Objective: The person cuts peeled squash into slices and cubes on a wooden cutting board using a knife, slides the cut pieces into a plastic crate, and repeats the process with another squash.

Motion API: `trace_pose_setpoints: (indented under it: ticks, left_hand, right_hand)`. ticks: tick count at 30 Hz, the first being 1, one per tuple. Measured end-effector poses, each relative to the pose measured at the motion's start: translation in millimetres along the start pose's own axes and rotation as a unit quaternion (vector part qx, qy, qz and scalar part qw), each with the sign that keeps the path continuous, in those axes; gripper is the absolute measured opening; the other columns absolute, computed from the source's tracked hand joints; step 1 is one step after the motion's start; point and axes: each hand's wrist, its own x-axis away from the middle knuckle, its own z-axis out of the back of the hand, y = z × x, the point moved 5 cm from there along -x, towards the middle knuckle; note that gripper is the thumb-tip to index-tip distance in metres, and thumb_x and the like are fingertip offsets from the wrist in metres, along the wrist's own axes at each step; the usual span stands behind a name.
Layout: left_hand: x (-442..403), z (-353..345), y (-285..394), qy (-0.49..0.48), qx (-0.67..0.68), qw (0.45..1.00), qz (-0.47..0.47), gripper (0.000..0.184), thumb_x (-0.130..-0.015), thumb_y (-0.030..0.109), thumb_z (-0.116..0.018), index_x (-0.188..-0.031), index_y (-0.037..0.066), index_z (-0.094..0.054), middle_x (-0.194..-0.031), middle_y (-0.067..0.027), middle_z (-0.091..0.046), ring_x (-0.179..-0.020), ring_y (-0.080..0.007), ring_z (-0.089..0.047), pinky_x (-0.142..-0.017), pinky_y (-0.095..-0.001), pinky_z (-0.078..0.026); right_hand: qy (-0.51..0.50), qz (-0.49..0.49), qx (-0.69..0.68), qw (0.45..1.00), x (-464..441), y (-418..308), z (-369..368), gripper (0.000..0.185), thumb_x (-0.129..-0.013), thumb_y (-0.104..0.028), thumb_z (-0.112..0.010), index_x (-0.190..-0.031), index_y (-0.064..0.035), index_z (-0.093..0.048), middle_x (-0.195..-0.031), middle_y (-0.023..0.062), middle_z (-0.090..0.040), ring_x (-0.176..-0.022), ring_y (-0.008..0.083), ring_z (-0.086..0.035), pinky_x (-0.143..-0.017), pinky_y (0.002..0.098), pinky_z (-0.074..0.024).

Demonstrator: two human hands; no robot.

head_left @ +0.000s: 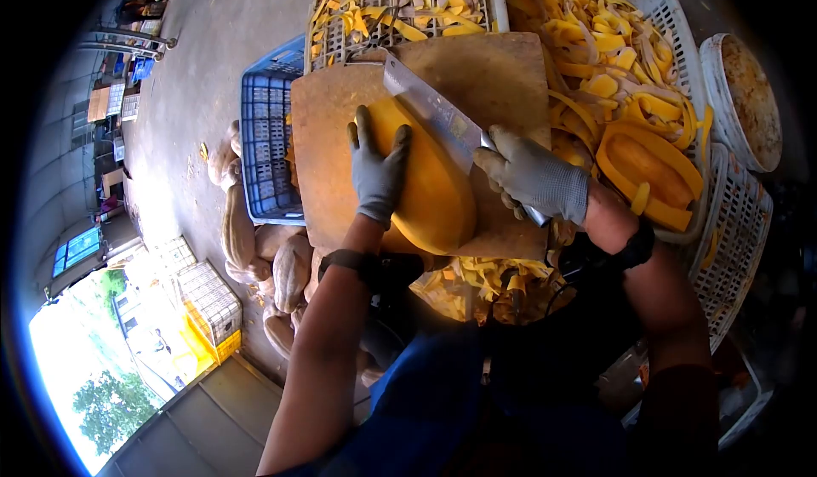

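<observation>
A long peeled orange squash (434,188) lies on a brown wooden cutting board (336,145). My left hand (379,171), in a grey glove, grips the squash from above with its thumb and fingers spread over its left side. In my right hand (536,171), also gloved, is the handle of a broad kitchen knife (438,111). The blade points up and left along the squash's upper right side. Whether its edge touches or cuts into the flesh I cannot tell.
Right of the board a white crate (672,17) holds peel and a hollowed squash half (651,171). A blue crate (268,149) stands at left, near unpeeled squashes (291,268) on the floor. Peel strips (485,277) lie below the board. A white bucket (740,102) is far right.
</observation>
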Motion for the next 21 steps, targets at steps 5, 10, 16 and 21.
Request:
trace_pose_setpoints:
  ticks: [5, 10, 16, 21]
  left_hand:
    - [-0.2, 1.2, -1.6, -0.004, 0.012, 1.0, -0.006, 0.085, -0.08, 0.045, -0.068, -0.146, 0.009, -0.028, -0.143, -0.0322, -0.031, -0.128, -0.0435, -0.04, -0.101, -0.0401, -0.04]
    - [3.6, -0.3, -1.2, -0.021, 0.043, 0.999, 0.004, 0.082, -0.08, 0.044, -0.069, -0.145, 0.01, -0.031, -0.142, -0.0346, -0.03, -0.127, -0.0457, -0.04, -0.101, -0.0401, -0.04]
    - [-0.5, -2.0, 0.7, -0.01, 0.039, 0.999, 0.0, 0.077, -0.08, 0.044, -0.069, -0.143, 0.014, -0.038, -0.142, -0.0357, -0.029, -0.128, -0.0454, -0.039, -0.102, -0.04, -0.038]
    - [-1.0, -3.0, -3.9, 0.01, 0.036, 0.999, 0.007, 0.076, -0.079, 0.047, -0.068, -0.142, 0.015, -0.04, -0.143, -0.0345, -0.029, -0.129, -0.0449, -0.039, -0.102, -0.0401, -0.039]
  right_hand:
    - [0.043, 0.053, 0.07, 0.995, -52.3, 10.2, -22.1, 0.026, -0.098, -0.026, -0.045, -0.103, -0.0002, -0.043, -0.069, 0.0054, -0.051, -0.052, 0.0134, -0.052, -0.044, 0.0302, -0.0469]
    - [0.015, 0.03, 0.04, 0.999, -55.2, 11.5, -29.6, 0.028, -0.096, -0.027, -0.046, -0.103, 0.0002, -0.045, -0.073, 0.0066, -0.053, -0.057, 0.0157, -0.056, -0.047, 0.0325, -0.0481]
    - [-0.007, -0.039, 0.042, 0.998, 23.5, -5.7, -6.3, 0.024, -0.096, -0.024, -0.047, -0.098, -0.0002, -0.045, -0.072, 0.0063, -0.051, -0.055, 0.015, -0.054, -0.048, 0.0311, -0.0464]
    - [0.047, -0.03, 0.143, 0.988, 64.8, 53.2, -27.0, 0.03, -0.096, -0.027, -0.048, -0.098, 0.0026, -0.044, -0.072, 0.0106, -0.051, -0.068, 0.0226, -0.058, -0.064, 0.036, -0.0465]
